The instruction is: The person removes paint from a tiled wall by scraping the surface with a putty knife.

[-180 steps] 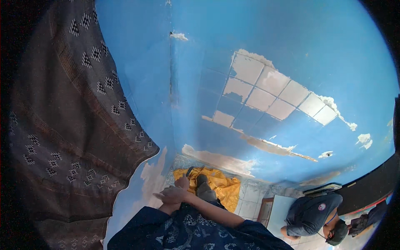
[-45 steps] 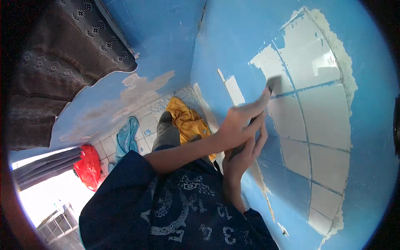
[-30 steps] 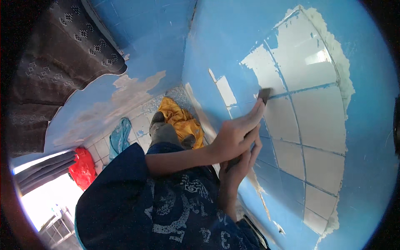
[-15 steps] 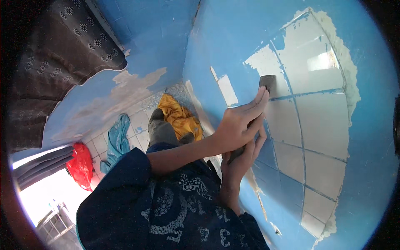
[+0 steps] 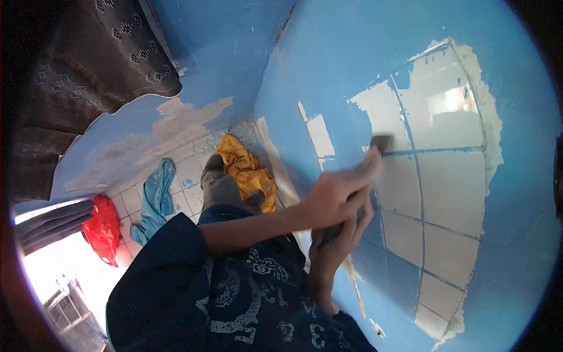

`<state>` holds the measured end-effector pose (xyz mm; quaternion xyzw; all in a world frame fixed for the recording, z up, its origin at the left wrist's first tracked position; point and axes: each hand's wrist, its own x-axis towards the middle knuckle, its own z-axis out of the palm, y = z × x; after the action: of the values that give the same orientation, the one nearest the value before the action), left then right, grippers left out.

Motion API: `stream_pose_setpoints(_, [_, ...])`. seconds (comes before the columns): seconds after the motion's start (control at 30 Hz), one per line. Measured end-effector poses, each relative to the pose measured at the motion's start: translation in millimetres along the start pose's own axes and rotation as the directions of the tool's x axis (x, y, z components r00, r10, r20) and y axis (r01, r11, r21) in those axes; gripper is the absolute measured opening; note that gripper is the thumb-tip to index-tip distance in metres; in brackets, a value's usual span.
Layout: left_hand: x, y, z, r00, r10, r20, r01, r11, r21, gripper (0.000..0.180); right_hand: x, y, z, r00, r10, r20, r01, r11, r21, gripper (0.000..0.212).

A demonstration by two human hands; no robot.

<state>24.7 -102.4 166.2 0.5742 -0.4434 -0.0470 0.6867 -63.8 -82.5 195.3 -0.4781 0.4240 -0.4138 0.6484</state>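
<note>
A scraper with a dark, flat blade (image 5: 382, 142) is in both my hands, its tip motion-blurred against the wall tiles. My left hand (image 5: 337, 196) is closed over its front part, fingers stretched along it toward the blade. Below it my right hand (image 5: 333, 252) wraps round the dark handle (image 5: 332, 233), partly hidden by the left hand. The blade is at the border between blue paint (image 5: 346, 126) and a bared white tile (image 5: 387, 114). Several bared tiles with blue joint lines spread to the right, edged by a ragged pale strip (image 5: 492, 129).
A narrow bared patch (image 5: 319, 136) lies left of the blade. On the tiled floor (image 5: 189, 170) are a yellow cloth (image 5: 249, 176) by my feet and a teal cloth (image 5: 155, 202). A red bag (image 5: 104, 229) lies near the bright opening. A dark patterned curtain (image 5: 111, 64) hangs upper left.
The blade has slid a little downward in the picture, toward the horizontal tile joint, with both hands still on the scraper. The whole view has also shifted slightly.
</note>
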Motion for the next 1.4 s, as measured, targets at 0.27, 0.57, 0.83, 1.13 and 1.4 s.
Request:
stream_pose_setpoints(0.27, [-20,7,5,0.991,-0.102,0.089,0.108,0.992,-0.065,0.047,-3,17,-22,0.989,-0.096,0.109,0.101,0.994,-0.041,0.050])
stream_pose_setpoints(0.57, [-16,2,10,0.994,-0.104,0.021,0.105,0.992,-0.063,0.047,1,7,-15,0.995,0.078,0.056,-0.084,0.990,0.110,0.051])
stream_pose_setpoints(0.83, [-4,3,-3,0.984,-0.147,0.096,0.161,0.974,-0.158,0.048,6,7,-5,0.996,0.071,0.053,-0.077,0.989,0.125,0.043])
stream_pose_setpoints(1.13, [-1,-7,-3,0.997,-0.068,0.023,0.070,0.993,-0.098,0.048,5,5,8,0.997,0.079,0.003,-0.079,0.993,0.085,0.049])
stream_pose_setpoints(1.4, [-1,1,-2,0.998,0.035,-0.055,-0.033,0.999,0.027,0.045,3,-2,6,0.995,0.099,-0.007,-0.097,0.984,0.149,0.050])
